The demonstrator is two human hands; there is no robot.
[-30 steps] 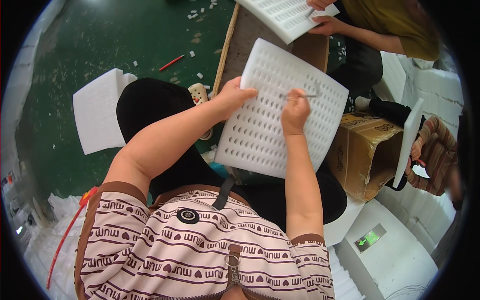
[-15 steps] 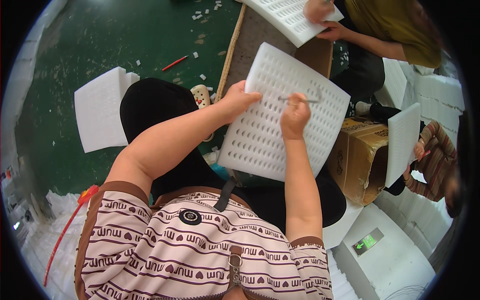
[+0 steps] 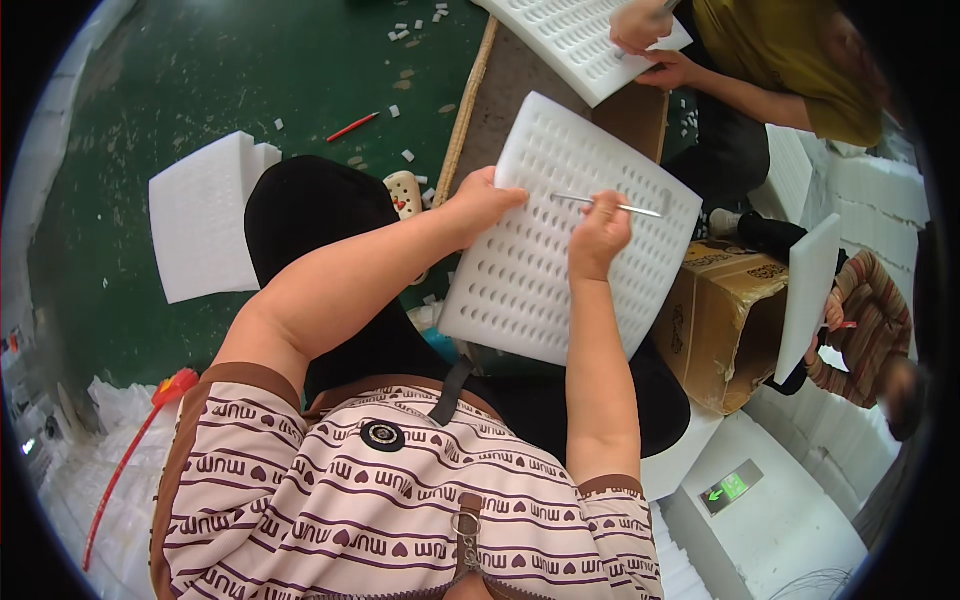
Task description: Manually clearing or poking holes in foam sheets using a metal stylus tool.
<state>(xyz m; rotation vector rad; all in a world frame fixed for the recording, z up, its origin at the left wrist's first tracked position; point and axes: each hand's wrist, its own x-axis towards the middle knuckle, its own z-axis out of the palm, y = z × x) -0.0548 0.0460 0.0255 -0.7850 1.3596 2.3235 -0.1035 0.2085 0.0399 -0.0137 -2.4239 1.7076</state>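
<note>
- The white foam panel [image 3: 550, 255] was located in front of the person's torso, above the lap, tilted, with one corner directed away from the body.
- The panel was thick, roughly square and matt, with plain margins; its upper face carried close, regular rows of small curved slots.
- The left hand [image 3: 488, 205] was clamped on the panel's left edge, thumb on the upper face; its fingers beneath were hidden.
- The right hand [image 3: 602, 235] was closed around a slim metal rod [image 3: 637, 209], which lay crosswise above the slots. Contact between the rod's tip and the foam could not be determined.
- The right hand and forearm covered part of the slot rows.
- Black-trousered legs [image 3: 310, 210] extended to either side beneath the panel.
- Beyond the panel's far edge, a large cardboard box [image 3: 515, 65] was partly obscured by it.
- At upper right, a co-worker's hands [image 3: 640, 25] were at a second slotted panel [image 3: 565, 35].
- At right, an open carton [image 3: 700, 310] stood near another co-worker, who held an upright panel [image 3: 810, 290].
- At left, stacked foam sheets [image 3: 200, 220] stood beside the knee.
- A red pen-shaped tool [image 3: 353, 127] and white foam scraps [image 3: 408, 156] lay on the green floor [image 3: 290, 70].
</note>
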